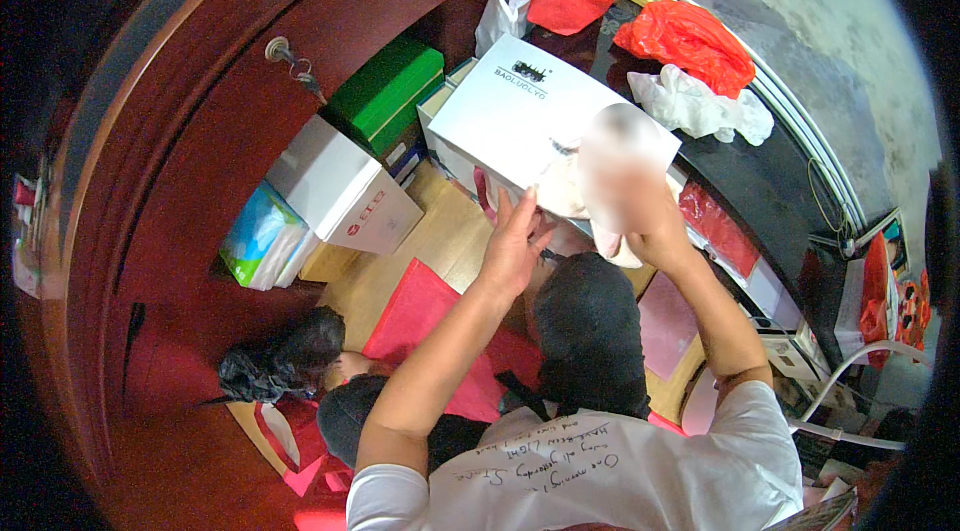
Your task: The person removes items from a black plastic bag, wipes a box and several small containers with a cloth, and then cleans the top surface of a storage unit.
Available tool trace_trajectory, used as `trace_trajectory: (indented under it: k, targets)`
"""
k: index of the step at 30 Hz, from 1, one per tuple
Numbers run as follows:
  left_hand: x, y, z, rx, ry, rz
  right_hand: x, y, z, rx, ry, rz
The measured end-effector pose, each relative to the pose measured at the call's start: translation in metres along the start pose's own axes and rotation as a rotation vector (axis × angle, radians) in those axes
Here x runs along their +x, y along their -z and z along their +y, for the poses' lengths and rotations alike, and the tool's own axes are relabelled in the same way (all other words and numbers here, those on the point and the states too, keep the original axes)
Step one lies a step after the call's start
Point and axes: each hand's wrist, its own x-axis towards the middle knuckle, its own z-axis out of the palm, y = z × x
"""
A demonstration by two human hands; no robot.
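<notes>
A white lidded cardboard box (487, 111) bearing a carriage picture and writing lies tilted before me. My right hand (645, 208), partly behind a blurred patch, is on a cream-coloured cloth (561, 190) at the box's near right end. Part of that cloth hangs below the fingers. My left hand (517, 235) is beside the box's near edge with its fingers apart, the fingertips close to the cloth; whether they touch it I cannot tell. Near those fingers a dark pink strip (484, 193) shows against the box's side.
A green box (390, 92), a white carton (341, 186) and a tissue pack (266, 238) stand at the left by the dark red cabinet door (202, 178), which has keys (304, 73) in its lock. Red (686, 43) and white (701, 103) plastic bags lie on the black surface at right.
</notes>
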Motion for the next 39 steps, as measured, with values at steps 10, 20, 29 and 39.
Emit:
trace_trajectory:
  k: [10,20,29,39]
  targets:
    - [0.048,-0.01,-0.034,-0.131,0.08,-0.014,-0.057,-0.018,0.022,0.248,-0.339,0.55]
    - [0.048,-0.023,-0.016,0.023,0.048,0.265,-0.074,0.006,0.016,0.399,-0.343,0.756]
    - [-0.015,-0.021,0.034,-0.083,0.123,0.097,-0.096,0.039,0.014,0.34,-0.297,0.788]
    - [-0.087,0.172,-0.001,0.024,-0.248,0.127,-0.071,0.047,-0.035,0.775,-0.21,0.727]
